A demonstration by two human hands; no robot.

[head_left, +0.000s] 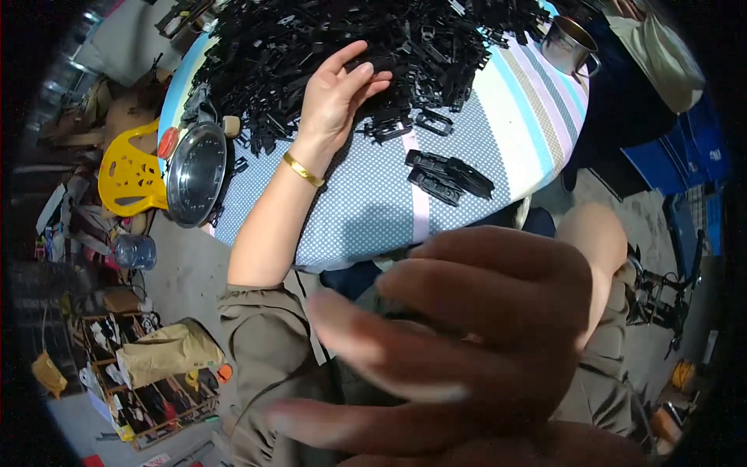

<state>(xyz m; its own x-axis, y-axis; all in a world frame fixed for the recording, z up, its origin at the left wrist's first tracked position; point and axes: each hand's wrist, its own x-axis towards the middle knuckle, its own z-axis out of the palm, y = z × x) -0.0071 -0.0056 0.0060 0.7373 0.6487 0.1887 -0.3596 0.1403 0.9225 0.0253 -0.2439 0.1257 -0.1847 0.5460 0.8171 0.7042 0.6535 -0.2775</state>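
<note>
A large heap of black plastic parts (264, 47) covers the far side of the cloth-covered table (358, 210). My left hand (338, 93), with a gold bangle at its wrist, hovers over or rests on the heap's near edge. Its fingers are loosely bent and apart, and I see nothing held in them. Very close to the camera, my right hand (475, 327) fills the lower middle with its fingers spread, slightly blurred. Nothing shows in it, though its palm side is partly hidden. Several black clip-like parts (449, 177) lie together on the cloth, right of my left hand.
At the table's left edge sits a round shiny metal pan (196, 175), beside a yellow plastic chair (128, 173). A metal mug (568, 45) stands at the far right edge. On the floor at lower left is a rack (148, 397) with a paper bag (171, 354) on it.
</note>
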